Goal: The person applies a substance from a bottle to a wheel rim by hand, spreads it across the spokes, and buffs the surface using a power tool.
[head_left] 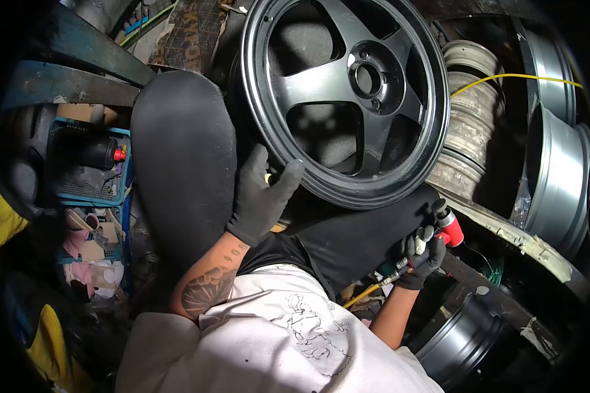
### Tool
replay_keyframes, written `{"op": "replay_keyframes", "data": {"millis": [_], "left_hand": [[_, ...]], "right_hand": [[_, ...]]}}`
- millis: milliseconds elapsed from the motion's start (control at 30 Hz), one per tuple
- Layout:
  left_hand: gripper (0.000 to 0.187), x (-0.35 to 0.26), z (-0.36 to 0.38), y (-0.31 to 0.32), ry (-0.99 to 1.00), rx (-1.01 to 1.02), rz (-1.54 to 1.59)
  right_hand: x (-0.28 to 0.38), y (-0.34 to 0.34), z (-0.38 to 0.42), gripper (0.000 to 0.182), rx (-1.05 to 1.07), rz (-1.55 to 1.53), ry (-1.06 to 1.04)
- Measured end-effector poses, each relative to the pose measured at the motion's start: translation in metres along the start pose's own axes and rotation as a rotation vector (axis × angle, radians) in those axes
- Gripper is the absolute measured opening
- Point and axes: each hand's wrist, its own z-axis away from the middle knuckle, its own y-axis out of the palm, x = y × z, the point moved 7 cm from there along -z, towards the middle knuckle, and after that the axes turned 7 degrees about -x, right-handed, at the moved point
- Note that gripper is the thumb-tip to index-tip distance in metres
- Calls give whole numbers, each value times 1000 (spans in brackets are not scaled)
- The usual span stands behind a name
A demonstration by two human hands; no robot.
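Observation:
A dark five-spoke car wheel rim (321, 85) leans in front of me, close to my legs. My left hand (263, 193), in a dark work glove, is at the rim's lower left edge. Its thumb and fingers are spread, with the fingertips right at the lip. A small yellow bit shows between them. On the right, my gloved right hand (426, 261) is wrapped round a red air sander (451, 230) with a small round dark head pointing up. A yellow air hose (362, 297) runs to it from below. The sander is apart from the rim, over my right thigh.
Worn wheel barrels (469, 124) are stacked at the upper right, beside silver rims (560, 177). Another dark rim (462, 340) lies at the lower right. Blue baskets (126, 177) with a dark bottle and sanding scraps stand on the left. A yellow hose (511, 76) crosses at right.

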Motion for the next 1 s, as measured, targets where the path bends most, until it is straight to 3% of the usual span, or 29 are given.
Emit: {"op": "replay_keyframes", "data": {"millis": [167, 333, 467, 500, 533, 600, 633, 667, 700, 767, 800, 833, 900, 933, 967, 1000], "left_hand": [[26, 7, -4, -2, -9, -12, 59], [31, 10, 0, -7, -187, 59, 51], [39, 4, 7, -6, -11, 61, 25], [49, 0, 11, -5, 270, 48, -238], [60, 12, 23, 1, -70, 157, -252], [49, 27, 38, 20, 14, 450, -587], [43, 25, 64, 41, 581, 587, -819], [37, 52, 70, 46, 145, 723, -693], [34, 38, 83, 52, 17, 868, -776], [34, 31, 101, 66, 70, 1104, -666], [33, 9, 99, 58, -14, 1104, -575], [32, -20, 95, 55, -87, 1108, -464], [33, -62, 81, 37, -108, 1111, -191], [34, -83, 74, 21, -92, 1091, -56], [31, -101, 65, -1, 94, 1009, 137], [28, -112, 56, -37, 33, 929, 195]], "right_hand": [[-4, 2, -6, 39, 169, -135, 133], [-6, -5, -7, 46, 132, -79, 144], [5, -22, -9, 56, 65, -132, 126], [4, -16, -5, 58, 25, -92, 117], [12, -46, -3, 60, -37, -165, 39], [17, -114, 0, 53, -137, -114, 170], [15, -72, 0, 48, 11, -46, 244], [12, -73, -4, 47, -5, -42, 229], [5, -33, -6, 44, 231, -114, 244], [5, -36, -7, 42, 249, -96, 154], [4, -39, -8, 41, 257, -88, 108], [0, -17, -7, 40, 480, -124, 118], [5, -45, -4, 34, 33, 54, -29], [8, -53, -2, 32, -44, 94, -56], [10, -61, 0, 30, -122, 136, -79], [12, -60, -2, 30, -50, 145, -70]]}}
